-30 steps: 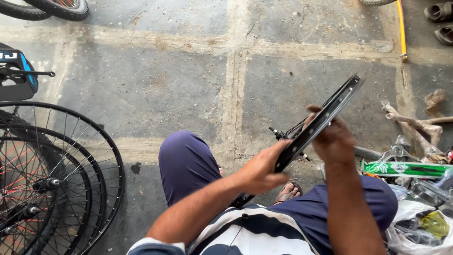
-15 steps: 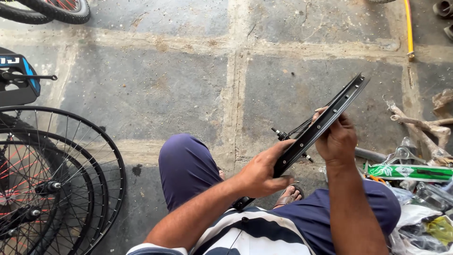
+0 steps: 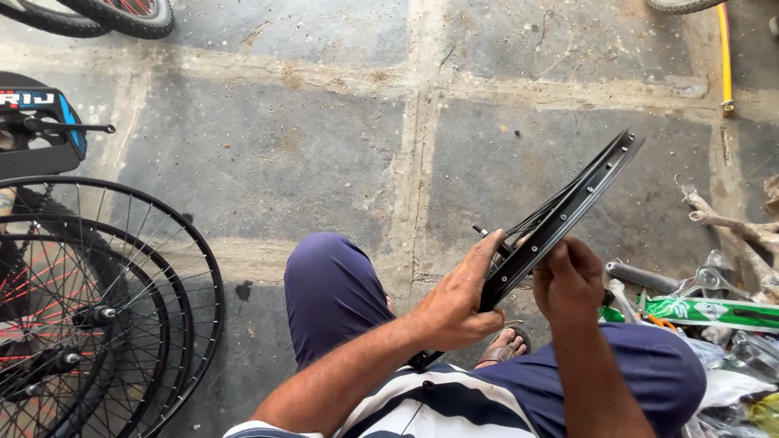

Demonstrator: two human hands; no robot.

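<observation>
Left hand: clasped around black bicycle wheel rim, near its lower part.
Right hand: fingers curled over rim edge.
Rim position: tilted edge-on above lap, spokes leftward.
Beside left: stacked spoked wheels on stone floor.

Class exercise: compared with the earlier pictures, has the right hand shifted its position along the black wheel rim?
Yes. The right hand now grips slightly lower on the black wheel rim, nearer the person's lap, leaving more rim showing above it.
</observation>
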